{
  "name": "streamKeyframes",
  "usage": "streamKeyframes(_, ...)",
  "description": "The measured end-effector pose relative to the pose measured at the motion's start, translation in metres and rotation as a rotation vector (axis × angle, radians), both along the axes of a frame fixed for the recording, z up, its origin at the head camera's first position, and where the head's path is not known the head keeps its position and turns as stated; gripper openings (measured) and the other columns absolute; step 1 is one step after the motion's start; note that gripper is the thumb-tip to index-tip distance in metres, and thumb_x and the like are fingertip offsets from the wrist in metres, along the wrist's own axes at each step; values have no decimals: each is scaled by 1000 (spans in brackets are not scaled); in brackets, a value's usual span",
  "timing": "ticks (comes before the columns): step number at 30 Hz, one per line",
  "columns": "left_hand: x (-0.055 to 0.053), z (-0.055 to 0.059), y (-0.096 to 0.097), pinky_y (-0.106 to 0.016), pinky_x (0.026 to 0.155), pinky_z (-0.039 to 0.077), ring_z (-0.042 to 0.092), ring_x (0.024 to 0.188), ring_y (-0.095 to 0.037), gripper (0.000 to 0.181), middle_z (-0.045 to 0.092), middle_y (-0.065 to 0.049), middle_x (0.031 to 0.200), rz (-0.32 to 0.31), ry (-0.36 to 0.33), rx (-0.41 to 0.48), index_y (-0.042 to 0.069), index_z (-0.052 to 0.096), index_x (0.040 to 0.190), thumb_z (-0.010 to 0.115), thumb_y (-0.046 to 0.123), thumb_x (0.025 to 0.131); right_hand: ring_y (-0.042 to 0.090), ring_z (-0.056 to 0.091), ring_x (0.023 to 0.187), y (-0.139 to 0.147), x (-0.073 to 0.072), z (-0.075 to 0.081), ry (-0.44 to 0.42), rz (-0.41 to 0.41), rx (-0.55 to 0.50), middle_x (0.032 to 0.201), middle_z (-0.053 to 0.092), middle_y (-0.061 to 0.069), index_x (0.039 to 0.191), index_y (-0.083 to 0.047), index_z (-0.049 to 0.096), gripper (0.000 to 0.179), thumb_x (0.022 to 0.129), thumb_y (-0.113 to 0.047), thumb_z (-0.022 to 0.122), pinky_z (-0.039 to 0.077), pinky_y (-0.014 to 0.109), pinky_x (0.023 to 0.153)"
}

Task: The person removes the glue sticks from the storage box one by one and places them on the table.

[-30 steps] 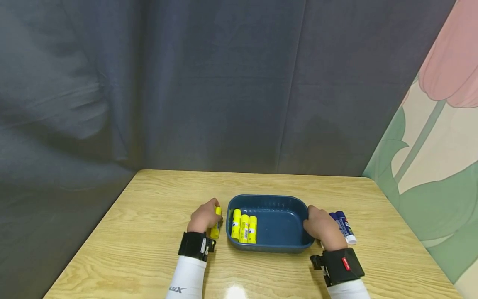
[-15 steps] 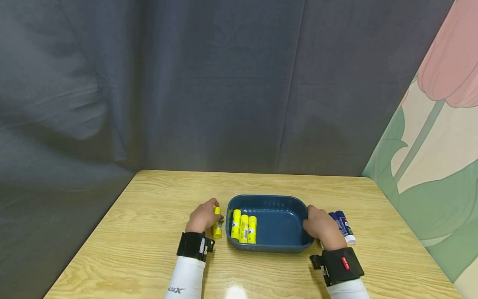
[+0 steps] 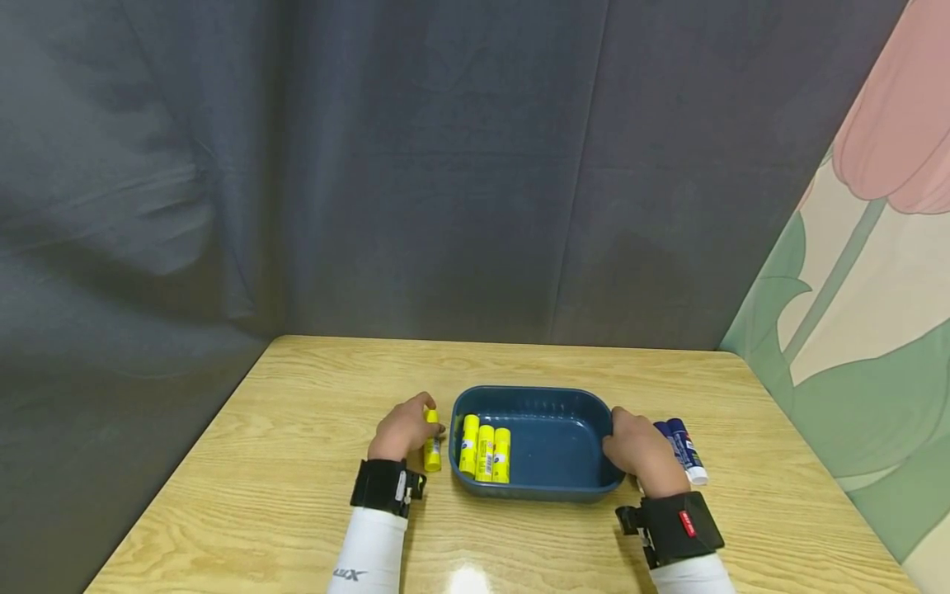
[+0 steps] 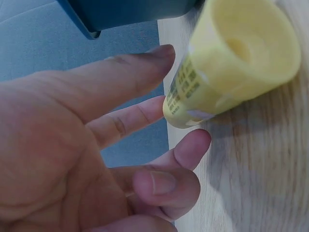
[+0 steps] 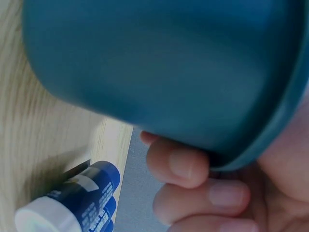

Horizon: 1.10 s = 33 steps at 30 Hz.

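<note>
A yellow glue stick [image 3: 433, 441] lies on the wooden table just left of a dark blue rectangular bin [image 3: 564, 493]. My left hand [image 3: 403, 428] reaches round its far part, the thumb on one side and the other fingers on the other. In the left wrist view, a narrow gap shows between the thumb [image 4: 161, 53] and the yellow tube [image 4: 217, 79]; the index fingertip is at its far end. Inside the bin, three yellow glue sticks [image 3: 486, 454] sit side by side at the left. My right hand [image 3: 641, 450] grips the bin's right end, fingers curled under the rim.
Blue glue sticks with white ends [image 3: 686, 454] lie right of the bin, partly hidden behind the right hand. A dark grey curtain [image 3: 475, 181] hangs along the table's back edge. The wall [image 3: 876, 396] at the right has a painted flower.
The yellow glue stick by my left hand was slightly tilted a second ago and now lies straighter, roughly parallel to the bin's side. My right hand and the bin have not moved.
</note>
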<state>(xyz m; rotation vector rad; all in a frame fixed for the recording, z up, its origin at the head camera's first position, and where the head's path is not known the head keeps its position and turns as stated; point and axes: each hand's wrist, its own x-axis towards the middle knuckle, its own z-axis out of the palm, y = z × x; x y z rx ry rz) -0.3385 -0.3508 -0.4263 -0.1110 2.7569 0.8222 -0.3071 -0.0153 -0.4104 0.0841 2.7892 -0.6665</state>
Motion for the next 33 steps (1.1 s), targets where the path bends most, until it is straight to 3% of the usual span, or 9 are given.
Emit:
streamKeyframes(4, -1, 0, 0, -40, 73, 49, 60, 89, -25, 42, 65, -17, 118, 1, 7, -7, 9, 58, 130, 71, 24, 93, 32, 60, 85, 1, -1, 0, 4, 9, 19, 115, 59, 35, 131, 17, 47, 45, 93, -6, 55, 52, 42, 69)
streamKeyframes(13, -1, 2, -2, -40, 74, 48, 60, 95, -26, 41, 64, -17, 124, 2, 17, -26, 10, 58, 131, 69, 25, 95, 31, 60, 80, 0, -1, 0, -4, -2, 19, 108, 60, 31, 131, 16, 47, 44, 93, -6, 55, 49, 38, 62)
streamKeyframes(23, 1, 18, 1, -37, 68, 46, 58, 85, -24, 44, 65, -17, 122, 8, 103, -67, 6, 56, 133, 67, 27, 97, 30, 60, 80, 0, -1, 0, 7, 4, 15, 108, 61, 31, 131, 17, 47, 45, 93, -5, 55, 49, 38, 62)
streamKeyframes(33, 4, 16, 2, -46, 79, 51, 65, 100, -32, 51, 66, -20, 122, 33, 35, -104, 0, 56, 131, 70, 29, 93, 31, 61, 82, -1, -2, 0, 12, 1, 20, 112, 61, 34, 131, 17, 48, 44, 93, -5, 56, 52, 41, 67)
